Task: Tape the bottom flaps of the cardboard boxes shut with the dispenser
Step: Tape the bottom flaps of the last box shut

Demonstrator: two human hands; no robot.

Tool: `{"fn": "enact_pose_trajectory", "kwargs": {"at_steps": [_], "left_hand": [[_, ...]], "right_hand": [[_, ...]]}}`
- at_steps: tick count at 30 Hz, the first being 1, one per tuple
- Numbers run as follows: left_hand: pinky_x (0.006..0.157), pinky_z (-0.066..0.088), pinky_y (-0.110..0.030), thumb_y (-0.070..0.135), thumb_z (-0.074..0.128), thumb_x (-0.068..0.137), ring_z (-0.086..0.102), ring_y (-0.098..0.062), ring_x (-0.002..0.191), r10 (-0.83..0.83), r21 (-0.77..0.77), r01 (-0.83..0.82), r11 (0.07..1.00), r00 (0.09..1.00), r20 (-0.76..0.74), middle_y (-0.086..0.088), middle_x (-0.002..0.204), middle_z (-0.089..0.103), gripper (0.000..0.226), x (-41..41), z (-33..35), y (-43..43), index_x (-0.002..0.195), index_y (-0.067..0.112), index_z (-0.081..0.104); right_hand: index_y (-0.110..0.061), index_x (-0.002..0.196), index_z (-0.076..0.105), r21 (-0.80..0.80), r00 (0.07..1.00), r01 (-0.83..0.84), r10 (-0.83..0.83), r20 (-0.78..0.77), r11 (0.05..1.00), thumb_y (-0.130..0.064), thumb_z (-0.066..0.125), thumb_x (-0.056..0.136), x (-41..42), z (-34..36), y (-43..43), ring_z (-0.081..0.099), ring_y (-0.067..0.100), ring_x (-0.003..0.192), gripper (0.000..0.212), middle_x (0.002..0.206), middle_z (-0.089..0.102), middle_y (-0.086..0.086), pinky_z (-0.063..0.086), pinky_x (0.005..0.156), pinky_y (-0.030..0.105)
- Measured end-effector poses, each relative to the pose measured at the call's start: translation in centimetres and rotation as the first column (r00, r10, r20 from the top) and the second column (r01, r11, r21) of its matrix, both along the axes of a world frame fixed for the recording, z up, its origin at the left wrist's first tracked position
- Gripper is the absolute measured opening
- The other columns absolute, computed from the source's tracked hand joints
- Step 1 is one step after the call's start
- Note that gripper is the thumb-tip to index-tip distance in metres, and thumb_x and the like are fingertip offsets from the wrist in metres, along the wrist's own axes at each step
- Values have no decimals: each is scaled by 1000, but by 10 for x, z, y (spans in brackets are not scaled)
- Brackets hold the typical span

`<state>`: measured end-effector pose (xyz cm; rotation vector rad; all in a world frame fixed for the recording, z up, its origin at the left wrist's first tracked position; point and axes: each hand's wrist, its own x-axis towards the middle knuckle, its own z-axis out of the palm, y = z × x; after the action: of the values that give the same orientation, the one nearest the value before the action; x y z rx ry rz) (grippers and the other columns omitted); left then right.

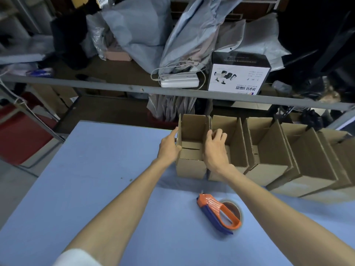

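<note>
Several open-topped cardboard boxes stand in a row along the far edge of the blue table [86, 189]. The leftmost box [191, 167] sits between my hands. Against its left flap my left hand [170, 145] lies with straight fingers. My right hand [215, 145] curls its fingers over the box's right flap, beside the second box [236, 150]. An orange and blue tape dispenser [217, 212] with a brown tape roll lies untouched on the table, near me and a little right of centre.
More boxes [272, 156] continue to the right edge. Behind the table a grey metal rail [115, 86] runs across a shelf holding grey plastic bags, a white power strip [179, 81] and a printed scanner box [238, 75]. A red bin [21, 135] sits on the floor at left.
</note>
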<state>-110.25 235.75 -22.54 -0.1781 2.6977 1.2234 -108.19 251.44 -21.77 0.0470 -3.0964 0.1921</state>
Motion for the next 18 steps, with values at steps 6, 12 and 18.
{"fn": "enact_pose_trajectory", "kwargs": {"at_steps": [6,12,18], "left_hand": [[97,44,-41,16,63,89,49,-32,121,-79,-267,54,962,993,-87,-13,135,45,64,10,22,5,145,11,31],[91,51,-41,24,65,88,60,-24,109,-414,-400,338,852,903,-119,-5,119,62,40,12,73,35,126,17,55],[92,50,-38,25,62,89,58,-25,112,-588,-465,537,704,808,43,-7,125,60,42,13,114,79,130,17,54]], "right_hand": [[2,131,41,-92,998,-62,61,-15,994,-15,49,90,8,17,14,37,33,108,46,122,41,21,38,92,38],[-6,121,57,-111,997,-77,78,1,991,-28,54,92,23,60,62,43,31,118,37,124,49,16,42,94,40],[-4,113,63,4,989,-73,72,133,997,-38,60,88,29,104,115,46,33,118,42,127,54,16,43,92,40]]}}
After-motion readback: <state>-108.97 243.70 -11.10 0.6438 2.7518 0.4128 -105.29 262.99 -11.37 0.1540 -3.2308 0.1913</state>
